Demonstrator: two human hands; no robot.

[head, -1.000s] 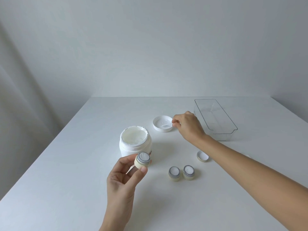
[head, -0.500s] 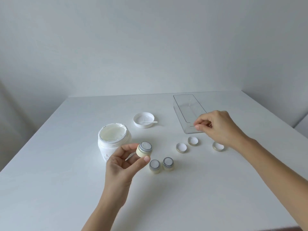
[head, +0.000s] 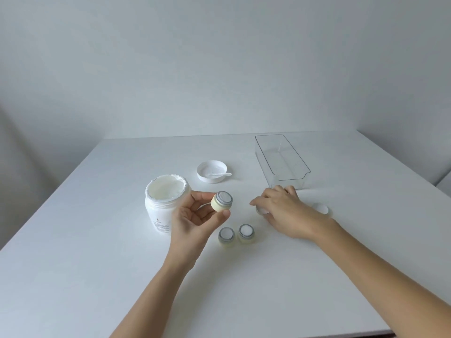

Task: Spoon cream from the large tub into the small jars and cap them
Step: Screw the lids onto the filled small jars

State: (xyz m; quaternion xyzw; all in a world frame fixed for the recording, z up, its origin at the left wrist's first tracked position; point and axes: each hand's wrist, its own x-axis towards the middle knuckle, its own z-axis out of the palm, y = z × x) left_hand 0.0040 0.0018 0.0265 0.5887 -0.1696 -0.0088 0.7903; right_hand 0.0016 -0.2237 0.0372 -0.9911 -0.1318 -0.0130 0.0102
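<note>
**Right hand drops to the caps: filling looks done, capping begins**

A moment ago the right hand (head: 285,213) hovered above the loose caps with its fingers pinched; half a second before that it was at the tub lid (head: 211,171), where the small spoon (head: 220,174) now lies. Now it has come down onto the tabletop (head: 97,264) right of frame centre, fingers curled over one cap (head: 261,211); whether they actually grip it cannot be told. Another cap (head: 321,208) lies just to its right.

The left hand (head: 195,215) still pinches a filled small jar (head: 222,201) between thumb and fingers, raised beside the open large tub (head: 166,203). Two more filled jars (head: 226,236) (head: 246,233) stand touching, below the held one. The clear bin (head: 283,162) sits in the upper right.

With all three jars apparently full, screwing caps on is likely what remains.
</note>
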